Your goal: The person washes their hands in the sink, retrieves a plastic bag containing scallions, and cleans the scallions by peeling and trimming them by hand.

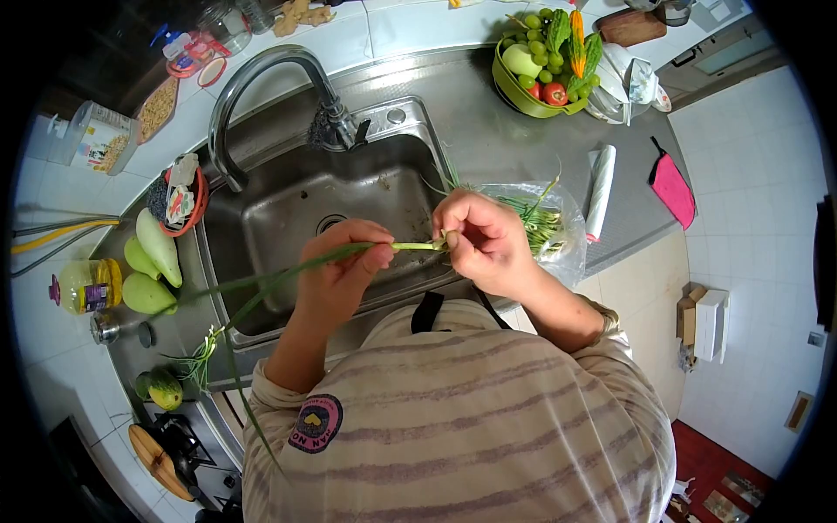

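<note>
A green onion [417, 247] is stretched between my two hands above the front part of the sink. My left hand [343, 260] pinches its stalk, and the long green leaves trail down to the left past my sleeve. At the root end, the fingertips of my right hand [481, 240] are closed on the pale base and a bit of loose skin. Just beyond my right hand, a clear plastic bag [567, 253] holds a bunch of green onions [542, 222], partly hidden by that hand. Several more green onions [202, 357] lie on the counter left of the sink.
The steel sink [261, 301] has a curved faucet [228, 113] at its back. A green basket [514, 94] of fruit and vegetables stands at the back right, near a plastic-wrap roll [600, 193] and pink cloth [672, 187]. Pale gourds [157, 248] and an oil bottle [87, 286] sit left.
</note>
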Demonstrator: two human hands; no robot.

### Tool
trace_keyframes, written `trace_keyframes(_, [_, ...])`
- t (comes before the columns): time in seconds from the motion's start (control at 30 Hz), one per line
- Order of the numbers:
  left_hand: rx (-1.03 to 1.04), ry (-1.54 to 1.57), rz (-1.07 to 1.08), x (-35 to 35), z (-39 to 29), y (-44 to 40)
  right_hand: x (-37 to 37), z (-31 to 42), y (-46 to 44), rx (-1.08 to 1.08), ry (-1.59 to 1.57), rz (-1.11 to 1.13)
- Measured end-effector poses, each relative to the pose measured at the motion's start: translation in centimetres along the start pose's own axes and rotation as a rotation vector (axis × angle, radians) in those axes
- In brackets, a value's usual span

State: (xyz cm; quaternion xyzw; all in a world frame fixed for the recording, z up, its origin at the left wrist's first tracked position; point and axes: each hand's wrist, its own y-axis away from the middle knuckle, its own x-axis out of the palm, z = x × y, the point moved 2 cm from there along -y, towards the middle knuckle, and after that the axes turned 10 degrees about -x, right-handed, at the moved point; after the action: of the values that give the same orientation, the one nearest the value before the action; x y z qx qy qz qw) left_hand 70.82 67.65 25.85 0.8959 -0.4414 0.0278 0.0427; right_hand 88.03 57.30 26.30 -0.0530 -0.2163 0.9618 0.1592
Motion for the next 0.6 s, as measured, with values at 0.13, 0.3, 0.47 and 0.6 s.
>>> trace_keyframes(0.13, [-0.137, 0.104, -0.029, 0.0, 1.0, -0.7, 0.4, 0.5, 0.3, -0.054, -0.039, 0.139])
trace_keyframes(0.3, [-0.099, 0.184, 0.075, 0.1, 1.1, -1.3, 0.8, 0.8, 0.5, 0.193, -0.175, 0.24])
trace_keyframes(0.47, [-0.085, 0.089, -0.005, -0.3, 0.6, -1.2, 0.6, 0.7, 0.7, 0.162, -0.164, 0.195])
trace_keyframes(0.6, [-0.086, 0.108, -0.193, -2.5, 0.4, -1.5, -0.3, 0.5, 1.5, 0.197, -0.205, 0.109])
